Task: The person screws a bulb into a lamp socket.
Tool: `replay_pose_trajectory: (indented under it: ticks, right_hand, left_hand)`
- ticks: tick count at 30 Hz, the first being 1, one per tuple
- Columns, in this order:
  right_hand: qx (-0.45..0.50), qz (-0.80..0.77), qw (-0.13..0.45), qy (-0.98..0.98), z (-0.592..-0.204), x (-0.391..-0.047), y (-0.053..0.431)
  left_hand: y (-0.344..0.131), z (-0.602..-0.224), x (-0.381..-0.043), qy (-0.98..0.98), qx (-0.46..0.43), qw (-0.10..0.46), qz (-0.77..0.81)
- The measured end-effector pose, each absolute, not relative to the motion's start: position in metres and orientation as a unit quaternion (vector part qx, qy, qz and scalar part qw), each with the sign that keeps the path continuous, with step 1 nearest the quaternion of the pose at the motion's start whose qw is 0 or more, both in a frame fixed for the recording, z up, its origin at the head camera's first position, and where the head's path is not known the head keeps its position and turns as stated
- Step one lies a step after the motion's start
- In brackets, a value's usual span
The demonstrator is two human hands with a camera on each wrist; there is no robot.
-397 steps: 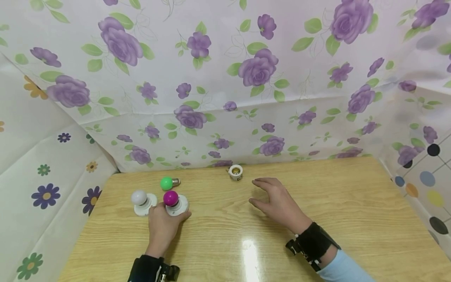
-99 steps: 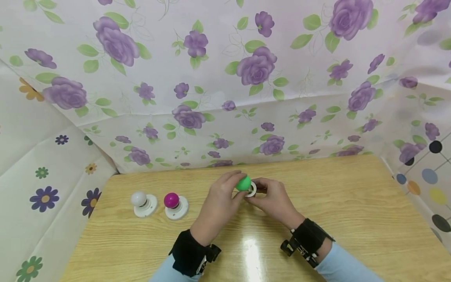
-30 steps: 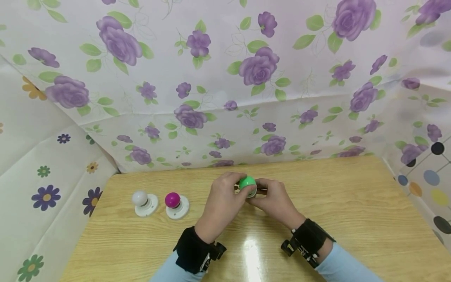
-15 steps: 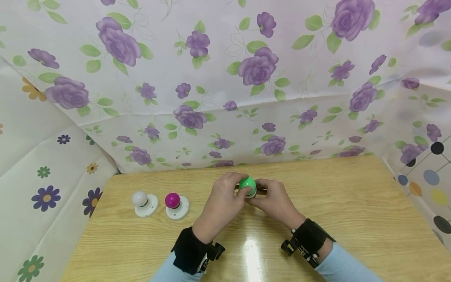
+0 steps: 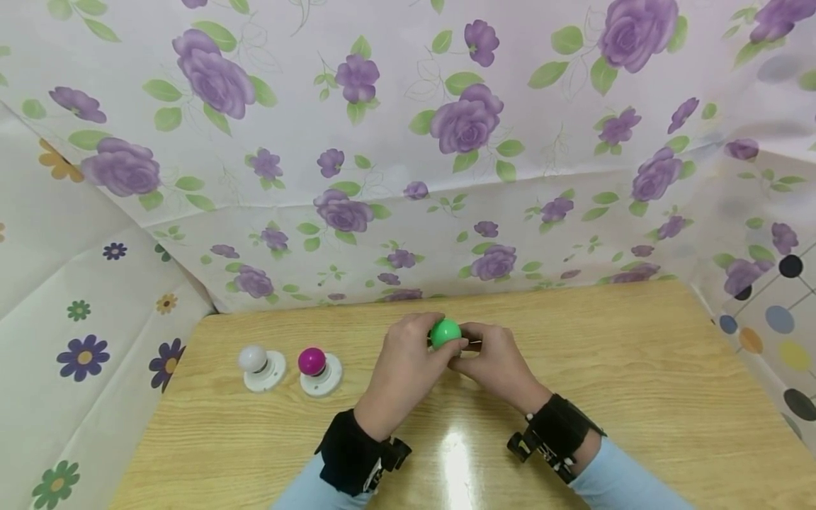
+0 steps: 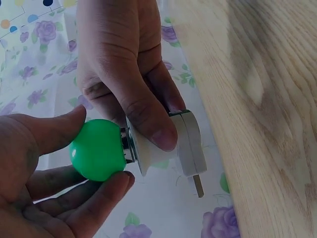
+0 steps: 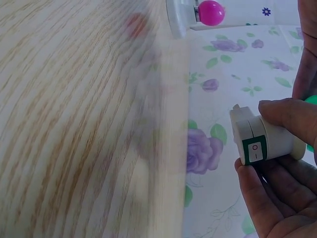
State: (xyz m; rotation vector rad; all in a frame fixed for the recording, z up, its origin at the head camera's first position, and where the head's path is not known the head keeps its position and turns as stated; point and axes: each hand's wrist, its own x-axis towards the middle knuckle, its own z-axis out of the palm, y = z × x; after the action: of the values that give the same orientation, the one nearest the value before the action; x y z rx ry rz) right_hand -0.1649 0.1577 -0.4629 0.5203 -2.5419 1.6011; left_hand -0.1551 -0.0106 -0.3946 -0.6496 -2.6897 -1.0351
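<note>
My left hand (image 5: 404, 365) pinches a green light bulb (image 6: 99, 150) by its round globe, between thumb and fingers. The bulb's base is at the mouth of a white plug-in lamp socket (image 6: 188, 141), with part of the metal base showing. Thumb and fingers of my right hand (image 5: 500, 360) grip this socket around its body. In the left wrist view a flat metal prong points from the socket's end. The right wrist view shows a switch (image 7: 255, 151) marked with a circle and a line on its side. In the head view the fingers largely hide the socket.
To the left on the wooden table (image 5: 605, 382), a white bulb (image 5: 253, 359) and a magenta bulb (image 5: 312, 361) stand in round white holders. Flower-patterned sheets (image 5: 395, 234) rise behind the table and along both sides.
Earlier the green bulb and socket lay apart on the table, with my left hand at the magenta bulb's holder. Both were then picked up and brought together; lately the left fingers shift slightly around the bulb.
</note>
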Motion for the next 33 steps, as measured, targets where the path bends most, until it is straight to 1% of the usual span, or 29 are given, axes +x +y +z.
replay_pose_trajectory:
  ticks: [5,9,13,18,21,25,30,33]
  right_hand:
    - [0.171,0.529,0.040,-0.830,-0.4628,-0.1651,0.1576]
    - [0.175,0.537,0.034,-0.825,-0.4628,-0.1655,0.1584]
    - [0.188,0.550,0.029,-0.813,-0.4631,-0.1662,0.1589]
    - [0.200,0.550,0.030,-0.810,-0.4644,-0.1675,0.1587]
    - [0.201,0.547,0.028,-0.812,-0.4653,-0.1677,0.1591]
    - [0.195,0.534,0.031,-0.822,-0.4656,-0.1673,0.1594]
    - [0.183,0.527,0.032,-0.830,-0.4642,-0.1664,0.1591]
    - [0.176,0.530,0.029,-0.829,-0.4627,-0.1653,0.1590]
  left_hand:
    - [-0.0116,-0.3945,-0.1556,-0.904,-0.238,0.098,-0.342]
    - [-0.0122,-0.3943,-0.1569,-0.904,-0.251,0.085,-0.335]
    - [-0.0129,-0.3921,-0.1583,-0.905,-0.259,0.052,-0.333]
    - [-0.0159,-0.3885,-0.1604,-0.899,-0.274,-0.006,-0.341]
    - [-0.0173,-0.3884,-0.1612,-0.895,-0.281,-0.023,-0.346]
    - [-0.0177,-0.3902,-0.1597,-0.894,-0.271,-0.001,-0.358]
    - [-0.0148,-0.3940,-0.1546,-0.904,-0.216,0.051,-0.366]
    - [-0.0129,-0.3964,-0.1526,-0.907,-0.192,0.070,-0.369]
